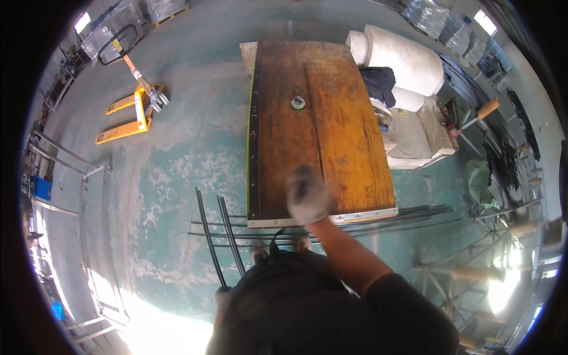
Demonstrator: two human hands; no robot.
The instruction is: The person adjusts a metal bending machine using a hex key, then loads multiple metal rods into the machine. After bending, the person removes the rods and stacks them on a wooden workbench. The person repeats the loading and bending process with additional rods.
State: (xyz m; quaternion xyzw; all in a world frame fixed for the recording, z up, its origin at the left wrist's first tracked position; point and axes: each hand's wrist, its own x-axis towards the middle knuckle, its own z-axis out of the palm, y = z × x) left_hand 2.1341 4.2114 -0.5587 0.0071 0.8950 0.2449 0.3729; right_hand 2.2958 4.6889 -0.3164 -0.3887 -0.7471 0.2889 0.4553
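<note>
My left hand (223, 297), gloved and partly hidden by my body, is low at the left and closed around long thin black rods (210, 239). The rods point forward, tilted over the floor, and their near ends are hidden. Over the near part of a worn wooden table (349, 148) is my right hand (309, 198) in a pale glove with a dark patch. Motion smears its fingers, so I cannot tell what, if anything, they hold. Farther up the tabletop lies a tape measure (297, 103). A thin dark line runs lengthwise beside it, either a strip or a groove.
More dark rods (414, 214) lie crosswise on the floor at the table's near edge. A yellow pallet jack (141, 112) stands at the far left. Large white rolls (405, 59) and a covered seat-like bundle (414, 133) flank the table's right side. Metal racks line both sides.
</note>
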